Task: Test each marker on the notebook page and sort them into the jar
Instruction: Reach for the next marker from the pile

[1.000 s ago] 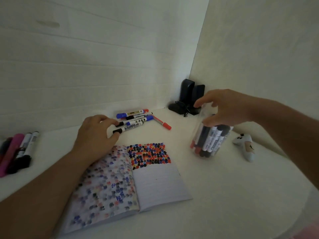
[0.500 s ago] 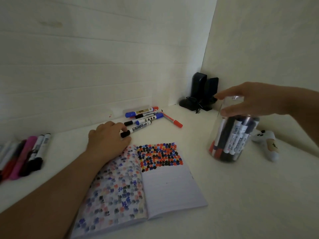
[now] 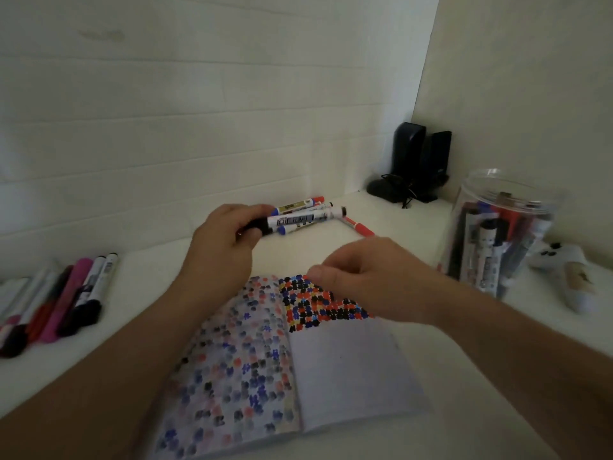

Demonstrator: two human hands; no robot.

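So the left hand [image 3: 223,242] pinches the black-capped marker [image 3: 305,220] lying sideways above the notebook [image 3: 348,366], barrel pointing right, while the empty, loosely curled right hand [image 3: 361,280] is close below.

Clear glossy plastic jar [image 3: 497,227]; matt paper notebook [image 3: 348,370].

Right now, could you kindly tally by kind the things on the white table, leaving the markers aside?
Open notebook with coloured ink dots: 1
Clear plastic jar: 1
Upright black speakers: 2
White game controller: 1
Dark corded object by the speakers: 1
Total: 6
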